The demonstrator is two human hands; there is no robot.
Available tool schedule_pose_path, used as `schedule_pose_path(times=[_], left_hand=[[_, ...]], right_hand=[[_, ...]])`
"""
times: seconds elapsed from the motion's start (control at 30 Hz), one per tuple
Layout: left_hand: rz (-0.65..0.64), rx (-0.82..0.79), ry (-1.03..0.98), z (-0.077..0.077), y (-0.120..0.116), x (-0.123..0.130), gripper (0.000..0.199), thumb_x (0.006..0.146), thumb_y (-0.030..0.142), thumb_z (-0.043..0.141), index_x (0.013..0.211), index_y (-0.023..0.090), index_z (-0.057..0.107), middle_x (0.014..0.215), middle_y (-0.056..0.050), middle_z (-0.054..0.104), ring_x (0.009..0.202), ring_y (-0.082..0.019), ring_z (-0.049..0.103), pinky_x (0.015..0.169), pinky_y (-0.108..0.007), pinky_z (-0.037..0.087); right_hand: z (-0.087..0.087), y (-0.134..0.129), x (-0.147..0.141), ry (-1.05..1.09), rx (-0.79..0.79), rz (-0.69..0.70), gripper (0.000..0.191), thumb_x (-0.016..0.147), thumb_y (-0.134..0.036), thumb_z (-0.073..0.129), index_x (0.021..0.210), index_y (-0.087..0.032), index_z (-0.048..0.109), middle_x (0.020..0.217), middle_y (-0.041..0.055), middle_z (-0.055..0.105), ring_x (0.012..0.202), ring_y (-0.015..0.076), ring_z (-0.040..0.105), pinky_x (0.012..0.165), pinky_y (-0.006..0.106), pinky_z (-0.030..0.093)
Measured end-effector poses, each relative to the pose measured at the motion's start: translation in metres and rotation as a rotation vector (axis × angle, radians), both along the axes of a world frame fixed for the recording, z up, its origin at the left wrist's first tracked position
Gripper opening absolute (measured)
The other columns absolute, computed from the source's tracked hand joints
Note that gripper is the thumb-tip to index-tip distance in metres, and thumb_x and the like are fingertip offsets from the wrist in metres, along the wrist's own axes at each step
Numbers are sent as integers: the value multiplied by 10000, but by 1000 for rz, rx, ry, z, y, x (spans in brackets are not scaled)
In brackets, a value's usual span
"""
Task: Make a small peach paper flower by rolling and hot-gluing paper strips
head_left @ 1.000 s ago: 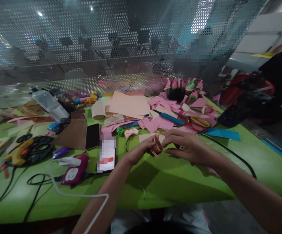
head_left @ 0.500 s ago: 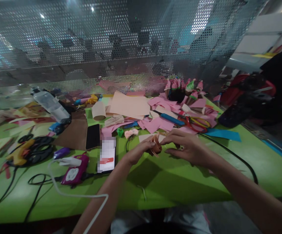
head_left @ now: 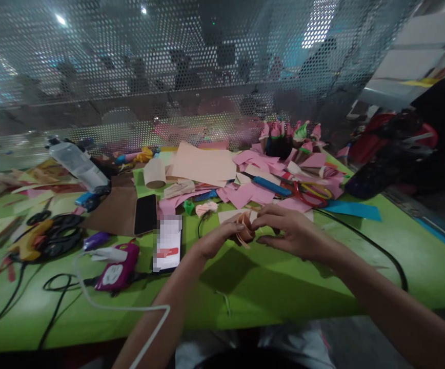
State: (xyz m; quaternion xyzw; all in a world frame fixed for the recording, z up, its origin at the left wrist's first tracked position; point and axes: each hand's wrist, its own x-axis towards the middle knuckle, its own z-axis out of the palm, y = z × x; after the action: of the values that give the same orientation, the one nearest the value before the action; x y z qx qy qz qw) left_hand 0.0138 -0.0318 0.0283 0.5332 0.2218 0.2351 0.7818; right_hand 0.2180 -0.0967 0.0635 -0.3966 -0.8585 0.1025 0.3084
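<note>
Left hand [head_left: 224, 236] pinches a curled brown paper piece [head_left: 246, 231] between thumb and fingers, held above the table at about the middle. Right hand [head_left: 289, 228] half curled, thumb and index a narrow gap apart, tips at the paper's right side; can't tell if they grip it.

Room: bare green tabletop [head_left: 284, 287] runs from below the hands to the near edge, with a white strand [head_left: 227, 303] on it. More bare surface toward the right edge, past a black cable [head_left: 376, 253].

Far side is tight: pink paper scraps [head_left: 253, 193], blue-handled tool [head_left: 270, 186], red-handled scissors [head_left: 298, 195], large peach sheet [head_left: 205, 164], then a perforated panel [head_left: 207, 66].

Left side also cluttered: lit phone [head_left: 168, 243] just beside the left forearm, dark phone [head_left: 146, 214] near it, magenta packet [head_left: 120, 269] farther left. White cable [head_left: 122, 308] crosses the left forearm.

Labels: lit phone's screen is partly pixelated, red bar visible, text unreadable; packet's white patch too small to read.
</note>
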Motion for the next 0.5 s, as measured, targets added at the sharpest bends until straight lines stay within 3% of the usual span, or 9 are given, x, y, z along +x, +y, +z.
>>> schedule_pose_path(times=[0.1, 0.27, 0.5], left_hand=[[25, 4, 18, 0, 0, -1, 423, 705, 420, 683, 1060, 189, 677, 934, -55, 668, 864, -227, 581, 718, -308, 456], [62, 38, 49, -1, 0, -1, 492, 714, 426, 667, 1157, 211, 665, 971, -52, 677, 782, -196, 586, 684, -296, 437], [62, 55, 62, 2, -1, 0, 380, 713, 436, 652, 1011, 202, 684, 907, -50, 668, 787, -209, 572, 674, -307, 435]], right_hand=[[0, -2, 2, 49, 13, -24, 255, 862, -175, 656, 1110, -234, 649, 999, 64, 670, 919, 191, 648, 759, 288, 518], [-5, -4, -1, 108, 80, -45, 74, 904, -229, 633, 965, -220, 675, 911, 56, 667, 872, 180, 644, 765, 288, 516], [-12, -2, -6, 79, 117, -72, 105, 926, -200, 591, 932, -223, 693, 889, 58, 673, 848, 181, 651, 724, 290, 516]])
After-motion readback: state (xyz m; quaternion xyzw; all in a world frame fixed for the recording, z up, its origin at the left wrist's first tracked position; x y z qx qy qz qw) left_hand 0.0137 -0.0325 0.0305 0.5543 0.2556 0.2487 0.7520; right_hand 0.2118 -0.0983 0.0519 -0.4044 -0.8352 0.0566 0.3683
